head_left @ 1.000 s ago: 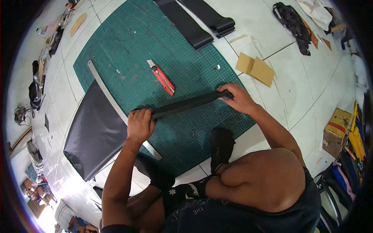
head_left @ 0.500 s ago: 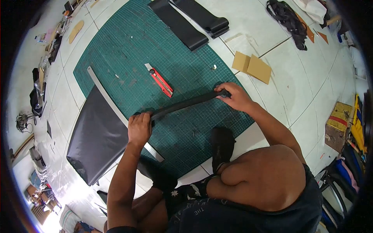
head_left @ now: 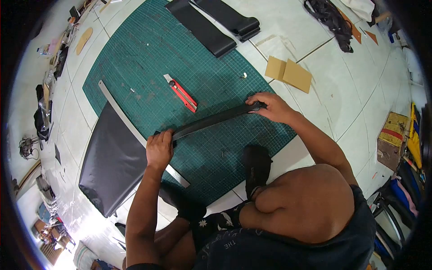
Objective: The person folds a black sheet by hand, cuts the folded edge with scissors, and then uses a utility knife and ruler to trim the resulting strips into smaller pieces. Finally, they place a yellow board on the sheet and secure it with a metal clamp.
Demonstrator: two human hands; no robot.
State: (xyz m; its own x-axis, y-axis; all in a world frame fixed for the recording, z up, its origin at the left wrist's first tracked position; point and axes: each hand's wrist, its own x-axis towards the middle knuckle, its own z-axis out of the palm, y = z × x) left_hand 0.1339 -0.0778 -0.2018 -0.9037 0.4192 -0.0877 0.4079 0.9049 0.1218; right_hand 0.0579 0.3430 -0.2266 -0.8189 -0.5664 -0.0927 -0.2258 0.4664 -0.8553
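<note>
Between my hands a black folded strip of sheet material (head_left: 209, 120) is stretched above the green cutting mat (head_left: 135, 54). My left hand (head_left: 159, 150) grips its left end with the fingers closed over it. At the other end, my right hand (head_left: 270, 108) pinches the strip between thumb and fingers. Beyond the strip lies a red utility knife (head_left: 181, 93) with its blade end pointing away to the upper left. A long metal ruler (head_left: 121, 112) runs diagonally under my left forearm, along the edge of a large black sheet (head_left: 114, 157).
Folded black strips (head_left: 202, 29) lie at the mat's far edge. Two tan cardboard pieces (head_left: 298, 76) sit on the tiles to the right. A black cloth bundle (head_left: 330, 22) is farther off, and a yellow-brown box (head_left: 393, 137) stands at far right. My feet flank the mat's near edge.
The strip between my hands has turned slightly, so more of its broad face shows. Both hands keep their hold. The whole view has shifted a little.
</note>
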